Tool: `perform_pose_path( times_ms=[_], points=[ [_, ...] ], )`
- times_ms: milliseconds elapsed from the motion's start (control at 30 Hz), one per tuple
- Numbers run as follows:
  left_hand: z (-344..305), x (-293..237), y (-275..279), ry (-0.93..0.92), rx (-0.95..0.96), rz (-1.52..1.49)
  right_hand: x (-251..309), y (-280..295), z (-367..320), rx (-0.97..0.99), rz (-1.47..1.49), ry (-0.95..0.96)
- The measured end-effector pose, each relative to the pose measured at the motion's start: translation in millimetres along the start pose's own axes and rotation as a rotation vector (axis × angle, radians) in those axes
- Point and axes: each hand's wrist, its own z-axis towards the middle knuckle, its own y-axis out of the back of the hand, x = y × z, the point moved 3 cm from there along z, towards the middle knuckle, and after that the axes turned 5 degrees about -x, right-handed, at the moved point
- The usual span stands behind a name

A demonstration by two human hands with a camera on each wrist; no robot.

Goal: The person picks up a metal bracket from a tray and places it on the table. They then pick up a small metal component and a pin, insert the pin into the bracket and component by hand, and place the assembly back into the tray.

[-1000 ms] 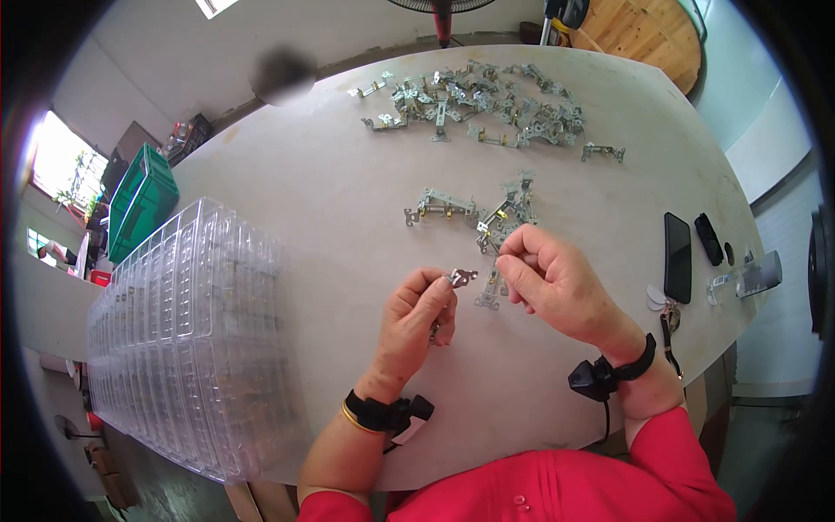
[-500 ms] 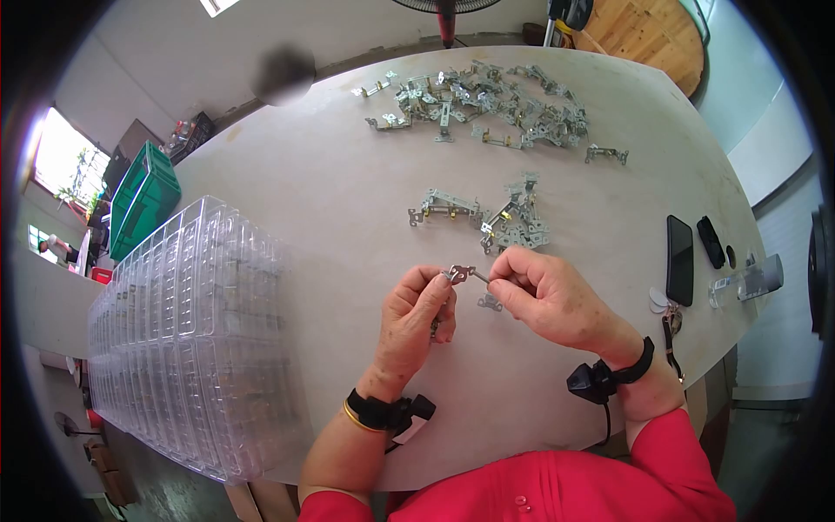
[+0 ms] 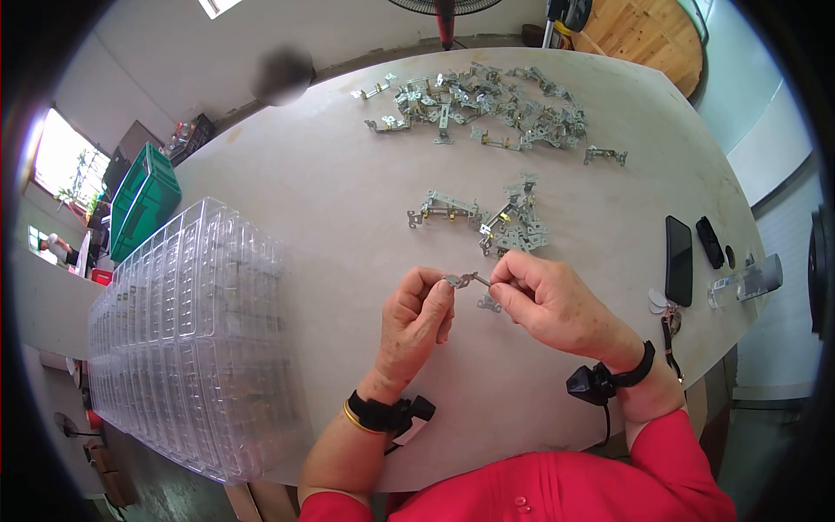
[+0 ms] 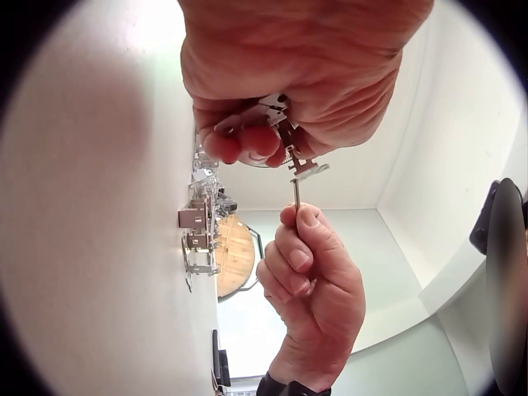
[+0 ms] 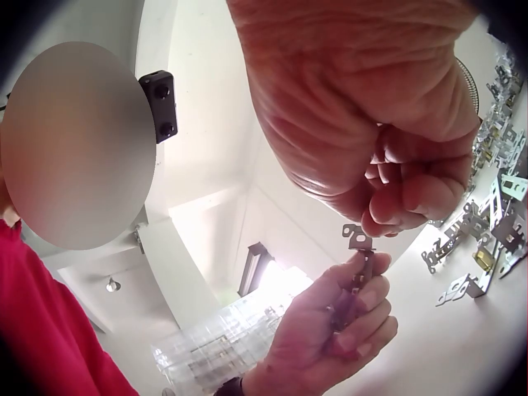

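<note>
Head view: between the table's (image 3: 339,200) near and far edges, the left hand (image 3: 410,317) is gripping a bracket (image 3: 465,279); the right hand (image 3: 552,304) is pinching a thin rod (image 4: 297,195), pointing it at the bracket's end. Loose brackets (image 3: 552,130) are lying toward the far edge.

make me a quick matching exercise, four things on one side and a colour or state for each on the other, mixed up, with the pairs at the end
1. left hand
2. right hand
3. phone
4. crate

A. green
B. pinches a thin rod
C. black, on the table
D. grips a bracket

Pairs: 1-D, 2-B, 3-C, 4-A
</note>
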Motion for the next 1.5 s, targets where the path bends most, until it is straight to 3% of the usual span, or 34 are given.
perform_pose_path(
  times_ms=[433,700,1300,1433,1500],
  points=[
    [-4,-2,-6,-0.068,0.048,0.144,-2,-1,1,0.019,0.024,0.003],
    [-5,-2,-5,0.01,0.02,0.112,-15,1,4,0.199,0.314,-0.241],
    [-6,1,-8,-0.097,0.156,0.225,-20,2,9,0.34,0.432,-0.36],
    [-6,-1,-9,-0.103,0.19,0.249,-26,1,10,0.315,0.426,-0.335],
    [-6,1,-9,-0.093,0.197,0.234,-30,0,12,0.284,0.373,-0.211]
  ],
)
